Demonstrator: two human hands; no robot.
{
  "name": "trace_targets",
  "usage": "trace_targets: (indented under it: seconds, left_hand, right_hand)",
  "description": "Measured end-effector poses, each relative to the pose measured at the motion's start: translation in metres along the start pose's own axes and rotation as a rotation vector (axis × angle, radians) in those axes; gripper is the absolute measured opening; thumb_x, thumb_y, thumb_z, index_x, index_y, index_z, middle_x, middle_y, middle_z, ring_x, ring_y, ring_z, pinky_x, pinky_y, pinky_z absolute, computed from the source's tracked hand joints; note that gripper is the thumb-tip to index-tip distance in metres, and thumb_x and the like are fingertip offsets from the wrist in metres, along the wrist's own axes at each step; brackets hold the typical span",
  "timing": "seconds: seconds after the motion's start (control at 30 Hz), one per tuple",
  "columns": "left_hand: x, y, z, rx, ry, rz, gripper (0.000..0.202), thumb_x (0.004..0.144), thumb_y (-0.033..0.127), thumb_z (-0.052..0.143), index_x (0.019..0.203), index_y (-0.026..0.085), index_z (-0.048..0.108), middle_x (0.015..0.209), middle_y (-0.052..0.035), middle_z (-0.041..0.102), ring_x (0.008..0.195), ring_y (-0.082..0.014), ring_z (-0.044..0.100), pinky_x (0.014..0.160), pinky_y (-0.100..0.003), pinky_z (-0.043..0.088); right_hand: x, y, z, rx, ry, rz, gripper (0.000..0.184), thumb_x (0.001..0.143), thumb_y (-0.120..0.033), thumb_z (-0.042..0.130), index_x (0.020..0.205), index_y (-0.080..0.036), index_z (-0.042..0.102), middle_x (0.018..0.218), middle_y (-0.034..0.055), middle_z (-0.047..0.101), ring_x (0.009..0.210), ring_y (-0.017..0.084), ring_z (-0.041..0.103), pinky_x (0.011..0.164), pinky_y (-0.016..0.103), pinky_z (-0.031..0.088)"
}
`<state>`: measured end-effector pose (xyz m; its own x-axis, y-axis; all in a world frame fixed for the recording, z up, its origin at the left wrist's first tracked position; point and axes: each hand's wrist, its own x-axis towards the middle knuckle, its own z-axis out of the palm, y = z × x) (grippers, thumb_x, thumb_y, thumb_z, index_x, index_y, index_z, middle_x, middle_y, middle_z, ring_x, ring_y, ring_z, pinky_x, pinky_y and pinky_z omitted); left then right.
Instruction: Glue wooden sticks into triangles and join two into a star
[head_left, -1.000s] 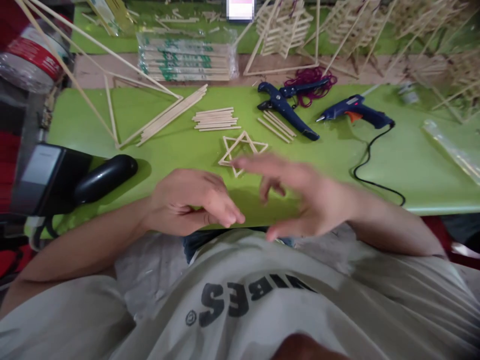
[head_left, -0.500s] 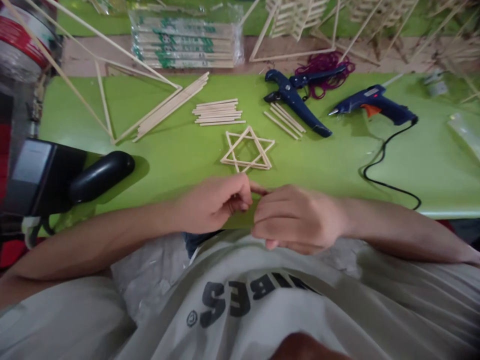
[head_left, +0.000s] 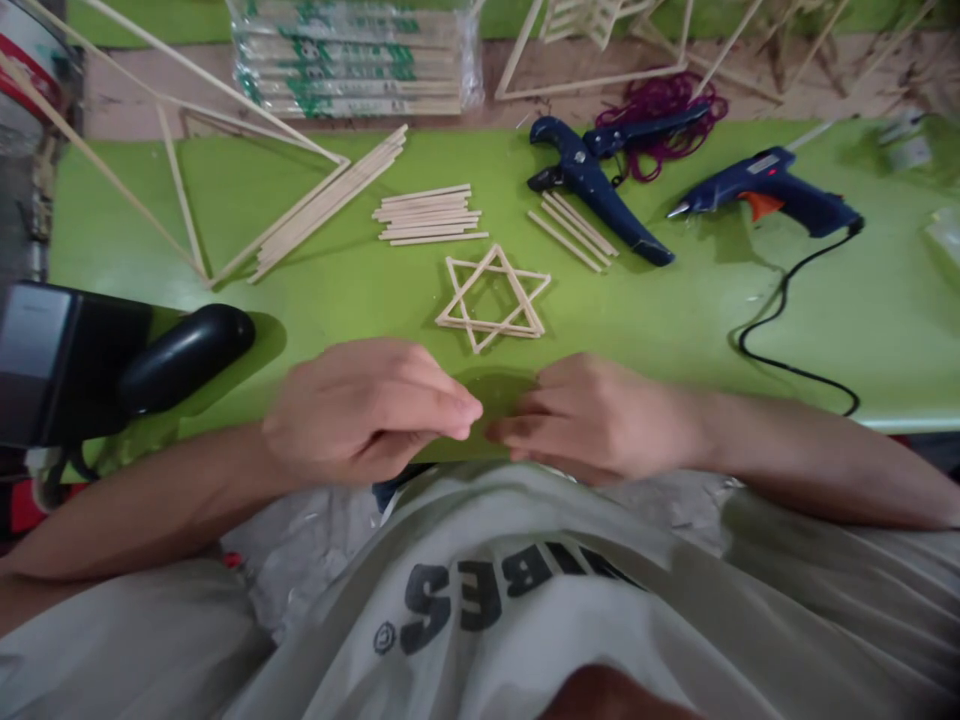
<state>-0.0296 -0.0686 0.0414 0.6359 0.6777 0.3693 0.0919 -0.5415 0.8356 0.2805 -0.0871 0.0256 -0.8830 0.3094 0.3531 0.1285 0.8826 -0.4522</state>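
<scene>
Close to the table's front edge, my left hand has its thumb and fingertips pressed together; anything between them is too small to see. My right hand faces it across a small gap, fingers curled in and somewhat blurred, their undersides hidden. Just beyond both hands, a six-pointed star of thin wooden sticks lies flat, touched by neither. Behind it are a small pile of short sticks and, to the right, several more short sticks beside a blue hand cutter.
A blue glue gun with a black cord lies at right, near purple rubber bands. Long sticks and a large stick frame occupy the left. A black device stands nearer. Bagged sticks lie behind.
My hands, touching at the fingers before, have come apart. The left has shifted left and its fingers now press together. The star and tools have stayed in place on the table.
</scene>
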Motion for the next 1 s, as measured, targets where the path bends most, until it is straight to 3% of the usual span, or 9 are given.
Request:
trace_targets:
  seconds: [0.13, 0.27, 0.33, 0.5, 0.57, 0.7, 0.83, 0.9, 1.0]
  left_hand:
    - [-0.001, -0.006, 0.008, 0.075, 0.143, 0.066, 0.007, 0.111, 0.027, 0.088, 0.115, 0.033, 0.086, 0.091, -0.0001, 0.09, 0.079, -0.0172, 0.087, 0.068, -0.027, 0.067]
    - [0.002, -0.015, 0.023, -0.04, -0.007, 0.011, 0.007, 0.11, 0.023, 0.089, 0.111, 0.027, 0.084, 0.112, -0.0051, 0.094, 0.11, -0.0225, 0.094, 0.084, -0.027, 0.073]
    - [0.003, -0.016, 0.032, -0.164, -0.063, -0.086, 0.013, 0.108, 0.026, 0.092, 0.101, 0.026, 0.081, 0.107, -0.0051, 0.094, 0.122, -0.0264, 0.093, 0.087, -0.029, 0.075]
    - [0.01, -0.006, 0.039, -0.384, -0.012, -0.495, 0.023, 0.103, 0.03, 0.095, 0.09, 0.026, 0.077, 0.096, -0.0009, 0.091, 0.085, -0.021, 0.09, 0.071, -0.03, 0.073]
    - [0.016, -0.002, 0.036, -0.45, 0.018, -0.56, 0.027, 0.1, 0.032, 0.099, 0.087, 0.025, 0.076, 0.089, -0.0001, 0.089, 0.077, -0.0196, 0.087, 0.068, -0.03, 0.072]
    - [0.027, 0.001, 0.027, -0.495, 0.135, -0.481, 0.03, 0.097, 0.032, 0.104, 0.083, 0.024, 0.078, 0.081, 0.0011, 0.087, 0.066, -0.016, 0.084, 0.057, -0.025, 0.067]
    - [0.031, -0.003, 0.016, -0.512, 0.31, -0.443, 0.036, 0.088, 0.037, 0.112, 0.081, 0.025, 0.079, 0.083, 0.003, 0.088, 0.061, -0.0128, 0.079, 0.052, -0.023, 0.063]
    - [0.029, -0.004, 0.01, -0.501, 0.299, -0.438, 0.035, 0.083, 0.035, 0.115, 0.082, 0.025, 0.082, 0.082, 0.0031, 0.087, 0.059, -0.0121, 0.077, 0.049, -0.022, 0.061]
    - [0.023, -0.004, 0.005, -0.443, 0.228, -0.407, 0.027, 0.084, 0.031, 0.115, 0.087, 0.026, 0.089, 0.079, 0.0024, 0.086, 0.056, -0.0116, 0.074, 0.046, -0.021, 0.058]
  right_hand:
    - [-0.002, 0.001, 0.007, -0.077, -0.033, 0.0, 0.027, 0.128, -0.029, 0.056, 0.118, -0.017, 0.077, 0.084, 0.0002, 0.074, 0.069, 0.016, 0.065, 0.066, 0.037, 0.045]
    - [-0.003, 0.001, 0.009, -0.159, 0.028, 0.001, 0.026, 0.126, -0.032, 0.061, 0.11, -0.02, 0.077, 0.083, -0.0002, 0.073, 0.069, 0.016, 0.062, 0.064, 0.037, 0.047]
    - [-0.001, -0.001, 0.009, -0.278, 0.089, 0.023, 0.029, 0.122, -0.032, 0.067, 0.095, -0.022, 0.073, 0.079, 0.0, 0.07, 0.067, 0.017, 0.057, 0.061, 0.037, 0.045]
    - [0.008, -0.006, 0.004, -0.608, 0.129, 0.073, 0.043, 0.115, -0.027, 0.076, 0.077, -0.025, 0.056, 0.069, -0.002, 0.054, 0.062, 0.016, 0.042, 0.056, 0.036, 0.036]
    - [0.01, -0.006, 0.002, -0.649, 0.14, 0.091, 0.044, 0.115, -0.028, 0.077, 0.077, -0.024, 0.056, 0.068, -0.002, 0.051, 0.063, 0.016, 0.039, 0.055, 0.036, 0.033]
    - [0.006, 0.002, -0.002, -0.602, 0.155, 0.153, 0.035, 0.114, -0.026, 0.078, 0.083, -0.023, 0.064, 0.073, -0.0003, 0.058, 0.066, 0.017, 0.043, 0.057, 0.038, 0.035]
    - [-0.002, 0.018, -0.008, -0.485, 0.188, 0.219, 0.033, 0.123, -0.043, 0.067, 0.098, -0.022, 0.074, 0.085, 0.0018, 0.072, 0.073, 0.017, 0.058, 0.065, 0.037, 0.048]
    - [-0.004, 0.022, -0.012, -0.44, 0.207, 0.205, 0.036, 0.126, -0.047, 0.06, 0.105, -0.023, 0.077, 0.093, 0.0028, 0.076, 0.078, 0.017, 0.065, 0.071, 0.036, 0.052]
    - [-0.002, 0.02, -0.016, -0.428, 0.159, 0.088, 0.04, 0.127, -0.046, 0.06, 0.097, -0.025, 0.074, 0.089, 0.0015, 0.073, 0.075, 0.016, 0.062, 0.07, 0.037, 0.049]
